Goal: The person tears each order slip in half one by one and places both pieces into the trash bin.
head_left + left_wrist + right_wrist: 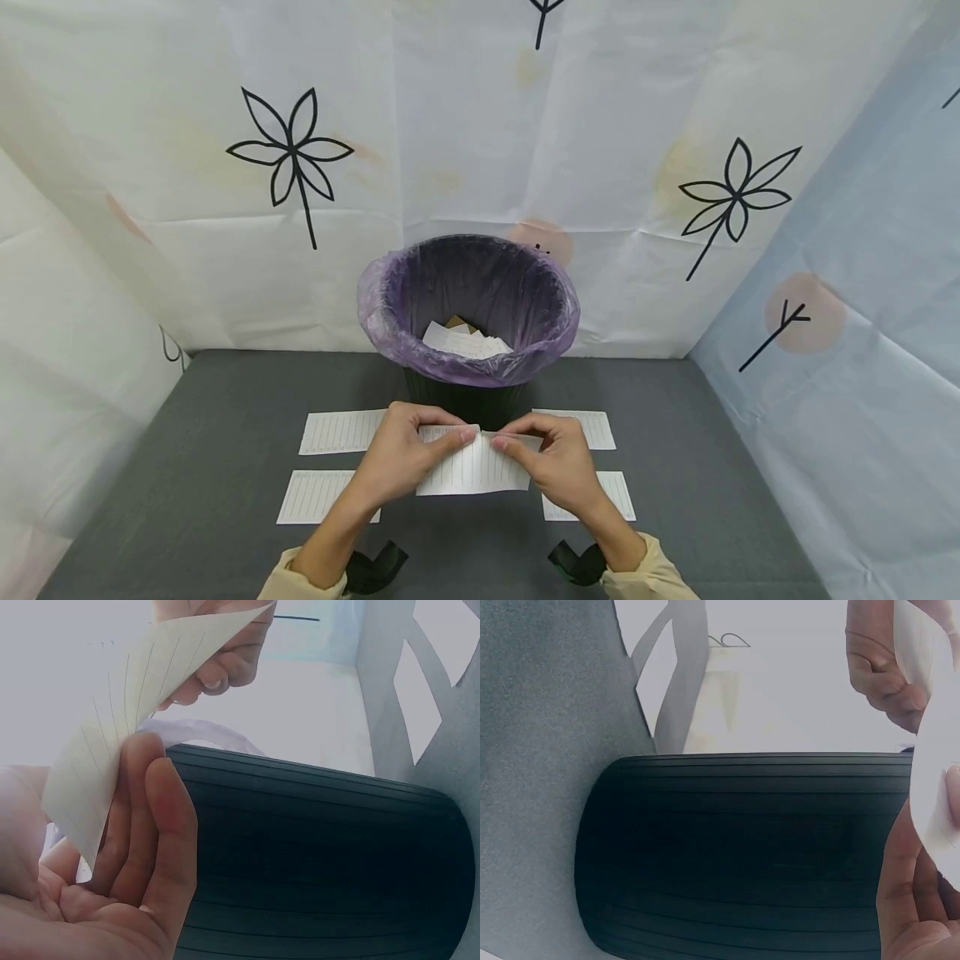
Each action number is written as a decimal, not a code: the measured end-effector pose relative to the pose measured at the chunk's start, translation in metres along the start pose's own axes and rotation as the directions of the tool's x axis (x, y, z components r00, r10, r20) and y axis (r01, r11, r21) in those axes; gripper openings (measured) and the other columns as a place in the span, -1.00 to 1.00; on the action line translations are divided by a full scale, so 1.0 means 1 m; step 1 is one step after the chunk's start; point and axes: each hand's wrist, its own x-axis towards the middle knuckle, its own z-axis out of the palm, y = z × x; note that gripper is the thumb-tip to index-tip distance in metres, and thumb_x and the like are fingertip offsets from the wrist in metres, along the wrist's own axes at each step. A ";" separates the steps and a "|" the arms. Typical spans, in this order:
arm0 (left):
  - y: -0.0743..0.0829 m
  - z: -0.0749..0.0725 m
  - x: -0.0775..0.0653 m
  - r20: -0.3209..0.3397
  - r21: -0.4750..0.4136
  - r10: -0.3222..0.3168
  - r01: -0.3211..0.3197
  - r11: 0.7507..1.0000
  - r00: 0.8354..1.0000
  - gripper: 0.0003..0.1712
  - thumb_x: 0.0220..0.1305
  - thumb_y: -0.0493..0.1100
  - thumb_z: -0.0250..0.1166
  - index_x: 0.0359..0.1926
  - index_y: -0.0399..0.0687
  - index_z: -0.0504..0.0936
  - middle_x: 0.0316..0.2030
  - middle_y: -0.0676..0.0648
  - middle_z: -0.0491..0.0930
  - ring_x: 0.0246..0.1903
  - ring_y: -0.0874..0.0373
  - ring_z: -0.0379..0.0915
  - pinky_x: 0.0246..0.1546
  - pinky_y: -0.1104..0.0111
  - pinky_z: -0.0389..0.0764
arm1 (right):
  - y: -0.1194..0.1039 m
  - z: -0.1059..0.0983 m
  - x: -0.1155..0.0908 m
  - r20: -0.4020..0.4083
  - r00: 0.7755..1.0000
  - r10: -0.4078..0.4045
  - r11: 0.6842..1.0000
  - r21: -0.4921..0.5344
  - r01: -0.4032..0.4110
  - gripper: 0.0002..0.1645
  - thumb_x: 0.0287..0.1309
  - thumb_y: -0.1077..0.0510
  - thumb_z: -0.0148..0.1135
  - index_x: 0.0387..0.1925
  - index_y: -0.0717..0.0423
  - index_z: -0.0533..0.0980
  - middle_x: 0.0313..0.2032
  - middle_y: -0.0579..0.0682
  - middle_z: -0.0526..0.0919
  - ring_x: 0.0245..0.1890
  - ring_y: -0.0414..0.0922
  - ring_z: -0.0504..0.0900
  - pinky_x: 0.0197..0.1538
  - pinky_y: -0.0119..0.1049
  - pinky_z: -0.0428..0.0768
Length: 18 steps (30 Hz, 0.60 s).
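A sheet of lined paper (474,467) is held up between both hands in front of the bin. My left hand (408,450) pinches its top edge left of the middle, thumb on the near face. Just right of the middle, my right hand (551,458) pinches the same edge. The thumbs are close together, and a small notch shows in the edge between them. In the left wrist view the paper (112,727) bends, with fingers (169,825) behind it. The right wrist view shows the paper (934,765) curved and partly out of frame.
A dark ribbed bin (315,855) with a purple liner (468,371) stands behind the hands, paper scraps (468,342) inside. Lined sheets lie on the grey table (225,433): two left (341,433) (315,497), two right (597,429) (618,496). Printed cloth (465,125) hangs around it.
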 end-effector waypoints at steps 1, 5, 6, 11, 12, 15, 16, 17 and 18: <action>0.001 0.000 0.000 -0.004 -0.004 -0.004 0.004 1.000 1.000 -0.88 0.23 -0.14 0.50 -0.31 -0.10 0.84 -0.40 0.00 0.75 -0.59 0.14 0.64 -0.58 0.27 0.66 | 0.000 0.000 0.000 -0.008 1.000 -0.004 1.000 -0.002 0.004 -0.96 0.12 0.36 0.46 -0.36 0.28 0.72 -0.40 0.01 0.76 -0.35 -0.16 0.70 -0.33 -0.29 0.65; 0.003 0.001 0.001 -0.024 -0.010 -0.011 0.011 1.000 1.000 -0.88 0.22 -0.14 0.50 -0.31 -0.11 0.84 -0.41 -0.01 0.75 -0.60 0.14 0.63 -0.58 0.26 0.66 | 0.000 0.001 0.000 -0.034 0.999 -0.033 0.999 -0.014 0.033 -0.97 0.11 0.38 0.45 -0.37 0.26 0.72 -0.40 0.03 0.75 -0.34 -0.15 0.71 -0.31 -0.28 0.66; 0.003 0.001 0.001 -0.027 -0.012 -0.013 0.013 1.000 1.000 -0.88 0.22 -0.15 0.51 -0.30 -0.12 0.84 -0.41 -0.01 0.75 -0.60 0.14 0.63 -0.59 0.26 0.66 | 0.000 0.002 0.000 -0.039 0.998 -0.045 0.999 -0.018 0.044 -0.96 0.12 0.39 0.45 -0.37 0.26 0.72 -0.40 0.04 0.75 -0.34 -0.14 0.71 -0.31 -0.28 0.66; 0.004 0.001 0.002 -0.043 -0.001 -0.015 0.015 1.000 0.999 -0.89 0.19 -0.16 0.52 -0.32 -0.11 0.84 -0.41 0.00 0.76 -0.60 0.16 0.62 -0.60 0.27 0.64 | 0.000 0.003 0.000 -0.051 0.996 -0.074 0.997 -0.017 0.073 -0.95 0.10 0.40 0.46 -0.37 0.27 0.72 -0.41 0.04 0.75 -0.36 -0.12 0.72 -0.29 -0.29 0.67; 0.004 0.001 0.002 -0.045 0.001 -0.014 0.014 1.000 0.999 -0.89 0.19 -0.16 0.53 -0.33 -0.11 0.84 -0.41 0.00 0.76 -0.60 0.16 0.61 -0.60 0.28 0.64 | 0.000 0.003 0.000 -0.052 0.996 -0.076 0.997 -0.014 0.075 -0.95 0.10 0.39 0.46 -0.37 0.26 0.72 -0.41 0.04 0.75 -0.36 -0.12 0.72 -0.29 -0.30 0.67; 0.003 0.001 0.003 -0.051 0.004 -0.009 0.009 1.000 0.999 -0.88 0.17 -0.16 0.54 -0.34 -0.13 0.84 -0.41 -0.02 0.76 -0.60 0.16 0.61 -0.60 0.29 0.63 | -0.001 0.005 0.000 -0.057 0.992 -0.113 0.994 -0.012 0.113 -0.96 0.11 0.38 0.47 -0.37 0.30 0.71 -0.42 0.07 0.75 -0.38 -0.11 0.72 -0.31 -0.32 0.67; 0.003 0.001 0.003 -0.050 0.001 -0.008 0.008 1.000 0.999 -0.87 0.17 -0.15 0.54 -0.34 -0.14 0.84 -0.40 -0.03 0.76 -0.60 0.16 0.61 -0.60 0.30 0.63 | -0.001 0.005 0.000 -0.059 0.990 -0.130 0.991 -0.013 0.130 -0.96 0.11 0.39 0.46 -0.37 0.31 0.71 -0.43 0.09 0.74 -0.38 -0.10 0.72 -0.31 -0.32 0.67; 0.004 0.001 0.003 -0.050 -0.003 -0.005 0.005 1.000 0.999 -0.85 0.18 -0.15 0.54 -0.33 -0.16 0.84 -0.39 -0.05 0.76 -0.60 0.16 0.60 -0.60 0.30 0.62 | -0.001 0.006 0.000 -0.062 0.988 -0.140 0.990 -0.014 0.139 -0.96 0.11 0.39 0.46 -0.38 0.31 0.71 -0.43 0.09 0.74 -0.39 -0.09 0.73 -0.31 -0.33 0.67; 0.004 0.001 0.003 -0.050 -0.008 -0.004 0.004 1.000 0.999 -0.83 0.18 -0.15 0.53 -0.32 -0.18 0.84 -0.39 -0.07 0.76 -0.60 0.16 0.60 -0.61 0.31 0.62 | -0.001 0.006 0.001 -0.064 0.986 -0.153 0.988 -0.014 0.152 -0.96 0.11 0.40 0.46 -0.38 0.32 0.70 -0.43 0.10 0.74 -0.39 -0.09 0.73 -0.32 -0.33 0.67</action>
